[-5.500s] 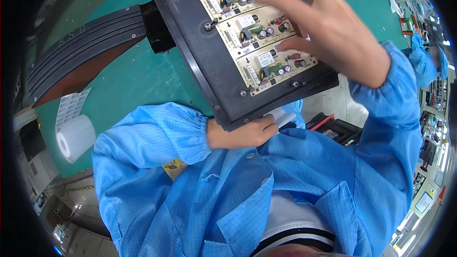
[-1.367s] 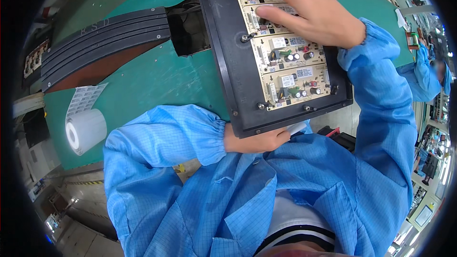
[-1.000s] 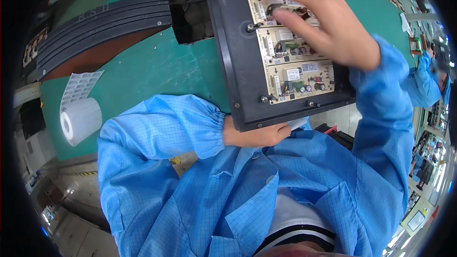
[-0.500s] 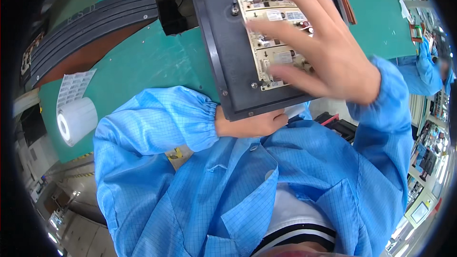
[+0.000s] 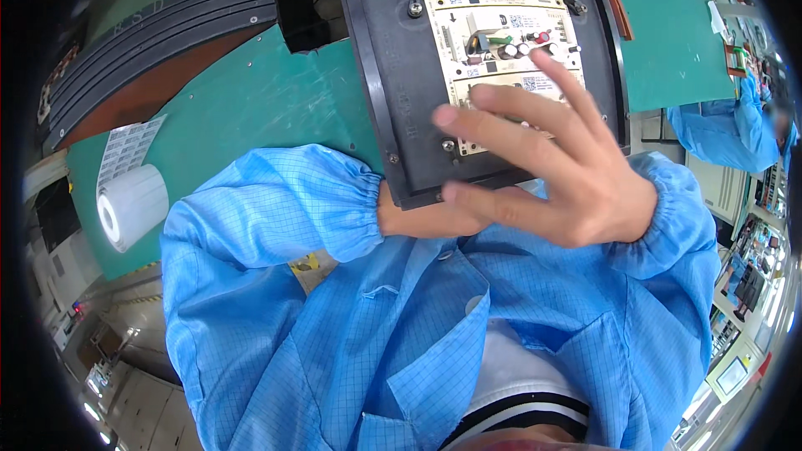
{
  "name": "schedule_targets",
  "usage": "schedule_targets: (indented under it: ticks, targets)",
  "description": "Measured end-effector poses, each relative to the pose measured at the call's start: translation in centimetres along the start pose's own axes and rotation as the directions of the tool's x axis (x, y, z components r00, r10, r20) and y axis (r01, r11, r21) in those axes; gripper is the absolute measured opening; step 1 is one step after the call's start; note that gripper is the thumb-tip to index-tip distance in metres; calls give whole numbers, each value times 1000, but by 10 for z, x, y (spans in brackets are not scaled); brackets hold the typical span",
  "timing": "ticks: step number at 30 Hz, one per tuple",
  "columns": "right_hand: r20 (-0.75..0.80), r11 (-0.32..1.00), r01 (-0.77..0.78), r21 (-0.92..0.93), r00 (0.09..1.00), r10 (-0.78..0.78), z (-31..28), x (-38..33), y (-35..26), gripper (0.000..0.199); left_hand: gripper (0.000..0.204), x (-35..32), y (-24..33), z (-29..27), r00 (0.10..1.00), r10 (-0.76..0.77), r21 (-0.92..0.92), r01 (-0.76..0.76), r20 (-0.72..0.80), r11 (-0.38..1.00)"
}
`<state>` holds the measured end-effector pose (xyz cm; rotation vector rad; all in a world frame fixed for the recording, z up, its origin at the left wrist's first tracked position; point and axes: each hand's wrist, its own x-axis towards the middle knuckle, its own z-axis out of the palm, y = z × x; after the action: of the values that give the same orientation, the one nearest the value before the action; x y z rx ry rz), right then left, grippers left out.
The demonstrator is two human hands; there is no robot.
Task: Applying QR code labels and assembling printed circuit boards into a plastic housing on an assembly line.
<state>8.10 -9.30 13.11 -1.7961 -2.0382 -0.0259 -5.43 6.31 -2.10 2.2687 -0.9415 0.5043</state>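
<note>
On the green table (image 5: 251,108), a black tray (image 5: 401,75) holds circuit boards (image 5: 501,33).

You get bright, even overhead light, with soft shadows only. Your right hand (image 5: 576,175) is slightly motion-blurred at the fingertips. Fisheye bends the green tabletop (image 5: 251,108) edges; dark vignette rings the frame. The white cylindrical label roll (image 5: 132,205) looks near overexposed. Centre is sharp.

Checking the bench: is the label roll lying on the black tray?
No, the label roll lies on the green mat, well left of the black tray.
</note>
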Motion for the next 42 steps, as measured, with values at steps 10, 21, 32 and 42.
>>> schedule_targets:
  ticks: [10,21,32,42]
  targets:
    - [144,924,-281,-258,935,325,-64,-40,26,40,17,21,14,29,1000,4,-95,-7,-24,995]
    - [191,980,-137,-147,968,164,-65,-47,40,28,15,18,13,39,1000,3,-185,-7,-25,983]
    - [-4,779,-223,-586,962,272,-60,4,75,20,11,31,11,21,999,36,41,-36,-8,999]
    - [37,972,-191,-133,980,198,-18,36,55,23,31,24,16,15,992,-101,-97,108,73,989]
